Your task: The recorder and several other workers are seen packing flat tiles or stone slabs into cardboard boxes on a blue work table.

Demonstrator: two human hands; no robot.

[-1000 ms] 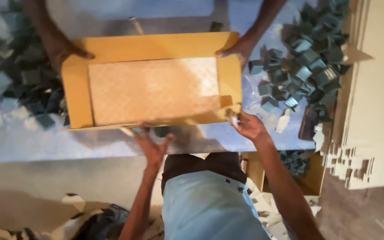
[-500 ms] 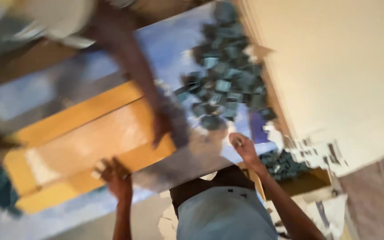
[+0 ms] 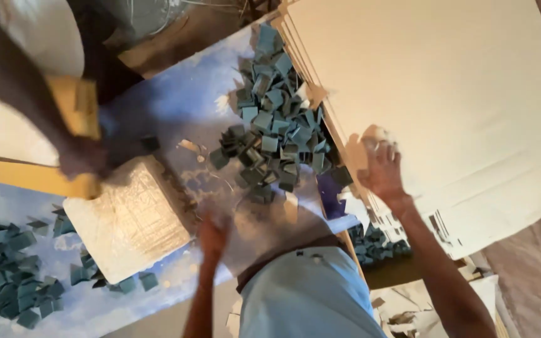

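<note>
Looking down, I take the biggest thing first: a tall stack of pale flat cardboard sheets (image 3: pixel 446 106) fills the right side, leaning over the edge of the blue-and-white mottled counter (image 3: pixel 176 106). My right hand (image 3: pixel 380 166) rests on the near edge of that stack, fingers spread flat on the top sheet and pinching nothing. I judge the step in hand to be lifting one sheet, and doing it well means peeling the edge with the fingertips so that only the top sheet comes away. At the upper left, another person's arm (image 3: pixel 26 106), blurred, lies across a yellow cardboard tray (image 3: pixel 7 172). Just beside it sits a pale embossed rectangular pad (image 3: pixel 129 219), flat on the counter. A heap of small teal folded card pieces (image 3: pixel 270 131) lies between the pad and the stack, with a second scatter of the same teal pieces (image 3: pixel 7 275) at the lower left. My left hand (image 3: pixel 213 235) hovers near the pad's right corner; it is too blurred for me to tell whether its grip is spread or pressed together.
</note>
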